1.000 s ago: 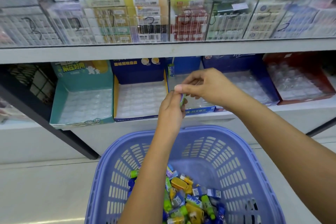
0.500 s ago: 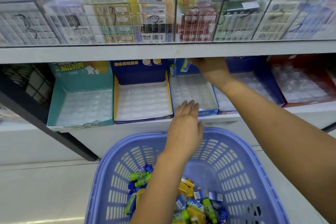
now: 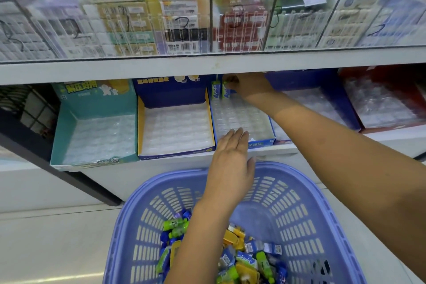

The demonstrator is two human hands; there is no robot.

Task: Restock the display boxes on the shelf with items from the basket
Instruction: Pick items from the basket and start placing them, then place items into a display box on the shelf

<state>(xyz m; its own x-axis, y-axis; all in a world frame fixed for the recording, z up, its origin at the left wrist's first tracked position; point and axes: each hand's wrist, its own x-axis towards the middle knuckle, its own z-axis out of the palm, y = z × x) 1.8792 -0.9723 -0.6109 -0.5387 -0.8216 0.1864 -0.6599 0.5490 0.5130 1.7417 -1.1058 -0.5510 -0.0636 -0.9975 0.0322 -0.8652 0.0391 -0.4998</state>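
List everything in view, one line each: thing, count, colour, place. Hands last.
basket: one, lilac plastic, bottom centre, below the shelf.
loose items: many, green, yellow, blue, piled in the basket.
display boxes: five, lower shelf; left to right teal, blue-and-yellow, blue, blue, red.
green tubes: two, upright, back-left corner of the middle box.
cartons: many, mixed colours, upper shelf behind clear dividers.
left hand: fingers straight, at the middle box's front edge.
right hand: at that box's back, pinching the right-hand green tube.

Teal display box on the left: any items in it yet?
No, the teal display box holds only its bare clear tray; the green items stand in another box.
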